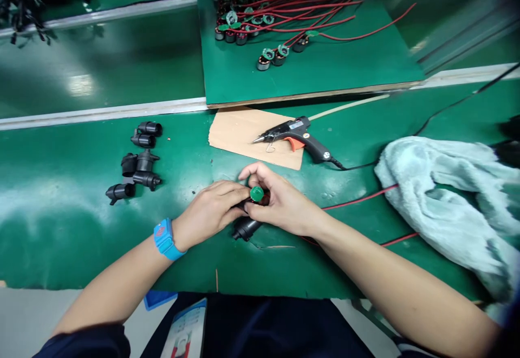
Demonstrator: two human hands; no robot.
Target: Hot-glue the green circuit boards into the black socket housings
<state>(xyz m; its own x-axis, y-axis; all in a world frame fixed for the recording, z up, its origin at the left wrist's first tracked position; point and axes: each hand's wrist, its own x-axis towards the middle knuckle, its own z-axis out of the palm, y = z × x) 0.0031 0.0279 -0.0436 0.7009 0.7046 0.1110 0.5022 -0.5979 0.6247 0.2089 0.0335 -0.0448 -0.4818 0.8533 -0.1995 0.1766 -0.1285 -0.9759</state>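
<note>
In the head view, both my hands meet over the green bench, close in front of me. My right hand [286, 203] curls its fingers and thumb around a small motor with a round green circuit board [257, 193] facing up. Against it, my left hand [215, 206] pinches a dark part that its fingers mostly hide. Just below the hands lies a black plastic housing [246, 229], partly covered by my right thumb. Red wires [345, 203] run right from under my right hand and wrist toward a cloth.
Beyond my hands, a hot glue gun [296, 133] rests on cardboard [235, 128]. Several black housings [144, 160] lie at left. A pale towel [426, 184] covers the right side. On a raised green board [325, 76] stand several wired motors [264, 60].
</note>
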